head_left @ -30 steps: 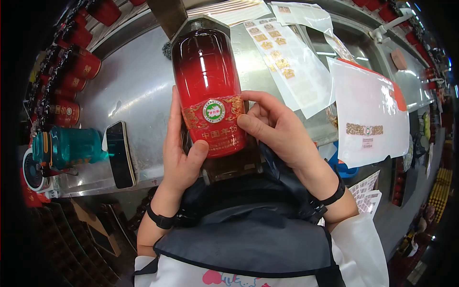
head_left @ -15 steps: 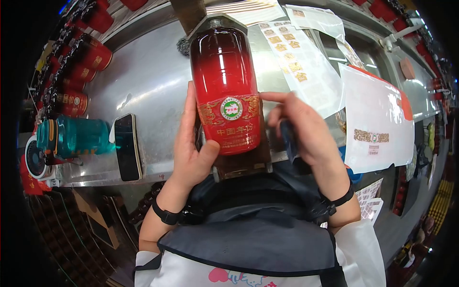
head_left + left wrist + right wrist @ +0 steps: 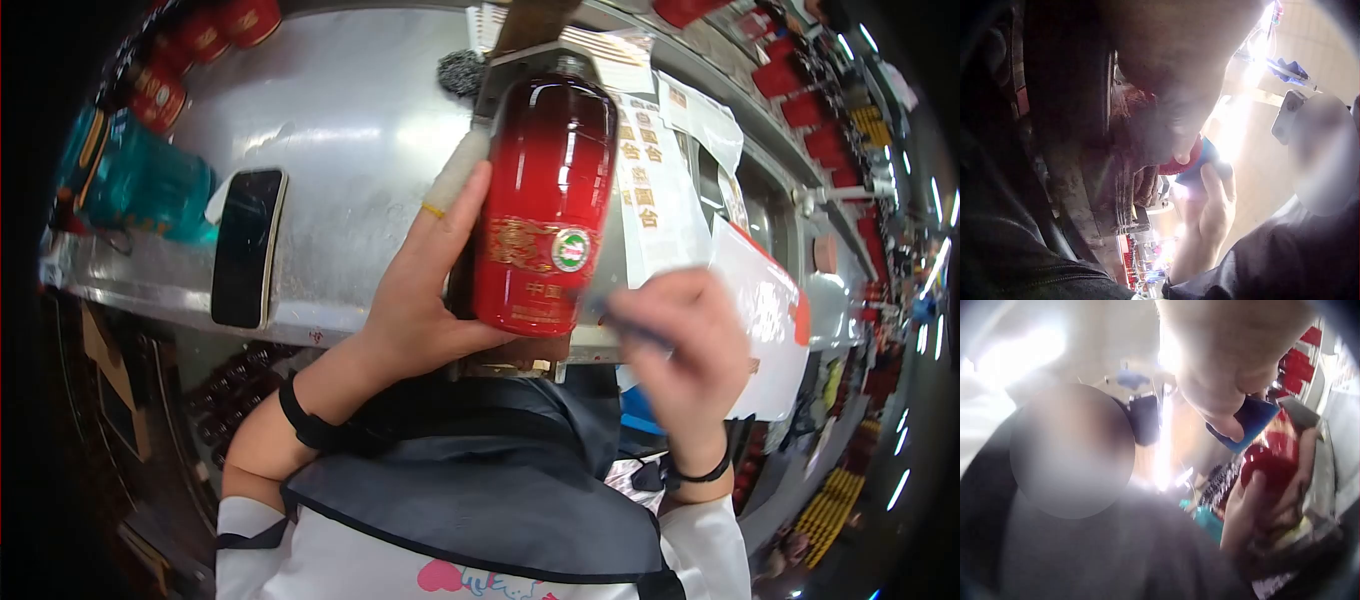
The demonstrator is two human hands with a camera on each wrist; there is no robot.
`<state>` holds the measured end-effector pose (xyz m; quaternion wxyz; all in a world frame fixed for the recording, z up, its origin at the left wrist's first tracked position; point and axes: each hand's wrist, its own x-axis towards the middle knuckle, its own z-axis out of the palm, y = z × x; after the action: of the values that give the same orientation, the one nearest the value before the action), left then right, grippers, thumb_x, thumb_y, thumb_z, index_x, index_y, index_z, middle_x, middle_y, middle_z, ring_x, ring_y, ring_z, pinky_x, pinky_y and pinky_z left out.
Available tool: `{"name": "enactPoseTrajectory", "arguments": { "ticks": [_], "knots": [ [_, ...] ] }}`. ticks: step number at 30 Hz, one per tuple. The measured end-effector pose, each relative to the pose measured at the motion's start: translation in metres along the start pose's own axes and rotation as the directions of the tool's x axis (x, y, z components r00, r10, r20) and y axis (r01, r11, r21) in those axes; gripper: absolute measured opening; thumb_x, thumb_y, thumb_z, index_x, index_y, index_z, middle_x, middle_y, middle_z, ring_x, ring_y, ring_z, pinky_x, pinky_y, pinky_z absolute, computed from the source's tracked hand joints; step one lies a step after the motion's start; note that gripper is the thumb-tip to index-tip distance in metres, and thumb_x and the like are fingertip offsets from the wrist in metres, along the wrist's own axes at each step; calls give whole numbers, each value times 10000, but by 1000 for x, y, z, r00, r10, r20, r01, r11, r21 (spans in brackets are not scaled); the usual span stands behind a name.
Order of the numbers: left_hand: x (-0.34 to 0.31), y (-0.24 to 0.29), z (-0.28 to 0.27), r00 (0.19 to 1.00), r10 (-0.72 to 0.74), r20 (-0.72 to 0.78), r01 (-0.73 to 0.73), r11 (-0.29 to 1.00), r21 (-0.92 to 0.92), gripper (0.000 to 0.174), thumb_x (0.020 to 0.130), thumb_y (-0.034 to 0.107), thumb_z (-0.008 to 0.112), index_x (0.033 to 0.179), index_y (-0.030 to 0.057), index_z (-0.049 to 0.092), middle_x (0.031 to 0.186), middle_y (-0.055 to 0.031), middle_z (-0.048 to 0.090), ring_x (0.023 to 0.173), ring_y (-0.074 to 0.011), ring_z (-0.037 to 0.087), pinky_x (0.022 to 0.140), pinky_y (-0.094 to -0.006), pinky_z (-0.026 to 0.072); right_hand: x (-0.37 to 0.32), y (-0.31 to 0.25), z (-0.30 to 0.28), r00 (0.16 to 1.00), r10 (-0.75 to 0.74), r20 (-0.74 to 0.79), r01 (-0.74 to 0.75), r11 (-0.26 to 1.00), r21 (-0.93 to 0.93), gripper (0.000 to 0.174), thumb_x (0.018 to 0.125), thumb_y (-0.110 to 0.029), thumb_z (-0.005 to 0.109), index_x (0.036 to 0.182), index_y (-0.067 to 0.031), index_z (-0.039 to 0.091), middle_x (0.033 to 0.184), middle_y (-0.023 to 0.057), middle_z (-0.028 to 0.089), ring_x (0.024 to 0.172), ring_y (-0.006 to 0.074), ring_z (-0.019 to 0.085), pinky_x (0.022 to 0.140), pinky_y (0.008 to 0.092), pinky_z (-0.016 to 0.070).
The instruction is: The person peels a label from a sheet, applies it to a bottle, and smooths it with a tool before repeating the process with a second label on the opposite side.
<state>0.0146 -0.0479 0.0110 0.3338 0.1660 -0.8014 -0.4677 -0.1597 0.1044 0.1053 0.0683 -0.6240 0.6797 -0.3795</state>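
A red bottle (image 3: 550,200), dark towards its neck, lies tilted on a brown stand, with a gold-patterned band and a round green-and-white emblem on its front. My left hand (image 3: 420,285) grips its lower part, fingers along the left side and thumb at the base. In my right hand (image 3: 690,340), a flat blue scraper (image 3: 1250,425) is pinched between thumb and fingers. Its edge is close by the bottle's lower right side, beside the gold lettering. Motion blurs this hand in the head view. My own left hand mostly hides the bottle in the left wrist view.
A phone (image 3: 247,248) and a teal jug (image 3: 145,180) stand left on the metal bench. By the stand are a scouring pad (image 3: 461,73) and a whitish roll (image 3: 460,180). Sheets of gold stickers (image 3: 650,190) lie right, near a sink; red bottles line the back.
My right hand has left the bottle's label, and the blue scraper has come up beside the bottle. The head view has shifted, and the bottle is turned, its emblem now further right.
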Motion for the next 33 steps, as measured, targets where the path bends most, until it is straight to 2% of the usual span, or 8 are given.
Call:
{"name": "enactPoseTrajectory", "arguments": {
  "ticks": [2,5,7,9,11,16,22,33],
  "knots": [
    [0,-2,2,999,40,-23,-41,999,-9,1100,675,267,891,1545,12,268,1524,-240,375,1388,-377,414,1112,-396,387,0,-12,0,955,-225,191,239,970,-53,453,574,22,720,1012,-80,769,881,45,664,810,223,623,662,325,485],
    [2,-1,-2,993,113,-35,-111,992,68,1084,667,263,886,1539,24,288,1529,-243,366,1377,-398,422,1098,-402,408,3,-5,-3,969,-228,99,244,948,-204,411,598,19,721,997,-64,773,873,55,659,793,224,624,657,329,493],
    [2,-4,-2,990,121,-68,-116,991,72,1052,665,266,881,1524,27,322,1533,-250,357,1360,-412,436,1079,-407,432,5,-12,2,919,-337,206,356,932,-66,407,605,18,724,1006,-37,766,874,85,660,751,228,628,634,331,510],
    [-1,-4,-2,992,113,-49,-110,992,68,1026,665,283,880,1509,26,355,1519,-251,378,1343,-407,459,1068,-410,445,9,-16,3,915,-319,246,340,939,-45,376,631,-17,723,1003,-46,769,871,85,657,756,223,629,623,327,520],
    [-2,-1,0,993,99,-70,-97,995,30,1041,653,239,889,1513,14,348,1505,-244,402,1355,-384,455,1088,-402,418,14,-13,-6,939,-282,198,333,888,-318,341,663,-63,722,1000,-55,771,871,70,657,770,215,632,629,314,527],
    [0,-3,2,979,159,-127,-150,986,76,1009,658,312,881,1493,29,389,1441,-262,461,1273,-403,529,1026,-416,477,15,-24,-2,906,-292,308,362,909,-204,369,656,-85,725,1022,-89,779,890,25,661,781,185,609,632,289,510],
    [0,-2,3,970,182,-159,-166,980,105,991,655,302,877,1485,31,409,1381,-252,517,1187,-393,586,975,-417,507,28,-28,-4,899,-317,302,418,826,-378,436,558,-127,699,985,-95,781,867,11,630,756,182,570,614,275,483],
    [-4,-3,-1,995,77,-68,-71,993,91,1011,620,219,862,1497,34,393,1394,-255,507,1190,-403,588,969,-420,514,22,-31,9,812,-447,374,536,826,-176,444,575,-143,693,1005,-65,769,876,21,630,742,184,585,620,288,496]
  ]
}}
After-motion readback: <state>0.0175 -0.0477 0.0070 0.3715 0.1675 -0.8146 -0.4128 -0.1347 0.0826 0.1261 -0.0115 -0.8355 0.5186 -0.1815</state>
